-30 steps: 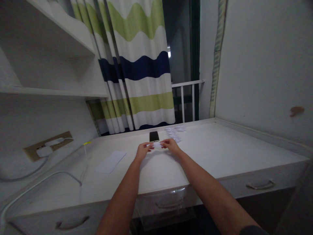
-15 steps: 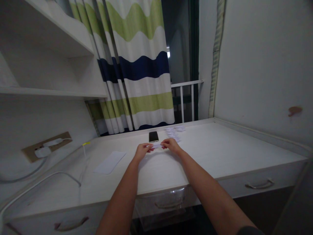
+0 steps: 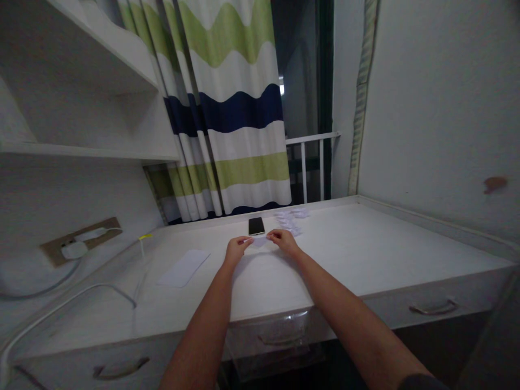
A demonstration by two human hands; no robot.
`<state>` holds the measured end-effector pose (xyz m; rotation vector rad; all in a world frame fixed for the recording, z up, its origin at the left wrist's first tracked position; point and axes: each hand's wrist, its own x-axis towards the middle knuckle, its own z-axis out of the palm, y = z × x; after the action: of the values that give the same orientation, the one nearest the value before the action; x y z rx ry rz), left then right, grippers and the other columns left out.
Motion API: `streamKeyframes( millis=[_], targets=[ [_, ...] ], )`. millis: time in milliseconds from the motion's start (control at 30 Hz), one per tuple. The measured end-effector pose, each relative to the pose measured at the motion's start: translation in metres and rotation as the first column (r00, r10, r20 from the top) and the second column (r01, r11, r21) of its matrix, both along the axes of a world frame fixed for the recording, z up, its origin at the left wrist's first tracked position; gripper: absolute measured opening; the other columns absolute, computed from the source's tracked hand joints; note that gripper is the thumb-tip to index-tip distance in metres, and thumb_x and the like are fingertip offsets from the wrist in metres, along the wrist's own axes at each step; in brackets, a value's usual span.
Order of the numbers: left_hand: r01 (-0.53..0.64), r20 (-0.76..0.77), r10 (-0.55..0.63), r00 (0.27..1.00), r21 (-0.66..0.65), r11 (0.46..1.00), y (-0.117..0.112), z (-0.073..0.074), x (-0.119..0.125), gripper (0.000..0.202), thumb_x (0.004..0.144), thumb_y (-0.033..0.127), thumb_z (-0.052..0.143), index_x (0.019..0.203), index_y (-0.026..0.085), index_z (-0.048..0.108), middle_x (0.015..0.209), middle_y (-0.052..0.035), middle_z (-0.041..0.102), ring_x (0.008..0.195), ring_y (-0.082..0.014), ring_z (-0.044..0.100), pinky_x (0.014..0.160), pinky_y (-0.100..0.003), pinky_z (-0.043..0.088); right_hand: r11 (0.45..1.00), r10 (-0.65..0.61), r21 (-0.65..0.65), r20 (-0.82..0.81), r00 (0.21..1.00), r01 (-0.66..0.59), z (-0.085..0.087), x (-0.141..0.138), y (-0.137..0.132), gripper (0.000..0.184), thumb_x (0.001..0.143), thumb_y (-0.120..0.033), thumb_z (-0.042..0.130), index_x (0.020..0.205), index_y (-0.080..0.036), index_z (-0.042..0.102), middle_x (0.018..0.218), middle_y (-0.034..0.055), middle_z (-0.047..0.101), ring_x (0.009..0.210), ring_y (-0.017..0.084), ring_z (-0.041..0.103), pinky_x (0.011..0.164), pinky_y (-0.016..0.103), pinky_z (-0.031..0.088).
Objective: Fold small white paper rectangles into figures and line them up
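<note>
My white desk point(image 3: 357, 244) below a striped curtain point(image 3: 231, 108), a slip of white paper point(image 3: 260, 242) held between my left hand point(image 3: 236, 251) and right hand point(image 3: 285, 242)

My hands are close together but not touching, the fingertips of each pinching one end of the slip just above the desk and just in front of a smartphone point(image 3: 256, 226) lying flat. Beyond my right hand lies a scatter of small white paper pieces point(image 3: 290, 219). Farther left, a white sheet point(image 3: 183, 268) lies flat on the desk, near a wall socket point(image 3: 79, 241) with a white cable plugged in.
</note>
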<state>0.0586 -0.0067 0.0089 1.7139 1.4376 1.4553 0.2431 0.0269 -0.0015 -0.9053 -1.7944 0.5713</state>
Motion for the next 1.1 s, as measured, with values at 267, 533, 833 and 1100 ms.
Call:
streamKeyframes(
  millis=[267,533,833,1100],
  targets=[
    [0.016,0.118,-0.015,0.993,-0.004,1.000,0.002,-0.001,0.001,0.039,0.058,0.045,0.061,0.079,0.013,0.067,0.060,-0.0021,0.059,0.057,-0.0118,0.049,0.048,-0.021,0.034,0.998,-0.004,0.062,-0.088,0.996,0.009,-0.001,-0.001,0.002,0.019,0.067,-0.032,0.056,0.070,-0.016,0.065,0.058,0.0010,0.057,0.055,0.011,0.045,0.054,0.023,0.034],
    [0.147,0.275,-0.128,0.953,-0.052,0.988,-0.003,0.003,0.005,0.038,0.055,0.043,0.065,0.077,0.012,0.068,0.083,-0.0084,0.066,0.079,-0.0177,0.056,0.068,-0.028,0.043,0.999,0.015,0.038,-0.096,0.995,-0.011,0.002,0.000,0.000,0.021,0.068,-0.032,0.055,0.071,-0.014,0.064,0.059,0.0010,0.057,0.056,0.011,0.045,0.055,0.023,0.034],
    [0.260,0.356,-0.215,0.909,-0.082,0.962,-0.009,0.006,0.005,0.039,0.060,0.041,0.063,0.085,0.012,0.066,0.086,-0.0109,0.066,0.072,-0.0155,0.060,0.057,-0.022,0.043,1.000,-0.004,0.022,-0.090,0.996,0.006,0.003,0.003,0.003,0.021,0.068,-0.033,0.054,0.073,-0.015,0.064,0.063,0.0016,0.059,0.059,0.012,0.047,0.056,0.023,0.036],
    [0.277,0.396,-0.214,0.893,-0.108,0.955,-0.005,0.002,0.006,0.033,0.071,0.036,0.057,0.088,0.009,0.062,0.080,-0.0109,0.067,0.062,-0.0140,0.062,0.053,-0.021,0.045,0.999,-0.023,0.031,-0.071,0.997,0.025,0.002,0.002,0.001,0.022,0.068,-0.032,0.055,0.073,-0.013,0.065,0.061,0.0018,0.058,0.056,0.011,0.045,0.055,0.023,0.034]
  ],
)
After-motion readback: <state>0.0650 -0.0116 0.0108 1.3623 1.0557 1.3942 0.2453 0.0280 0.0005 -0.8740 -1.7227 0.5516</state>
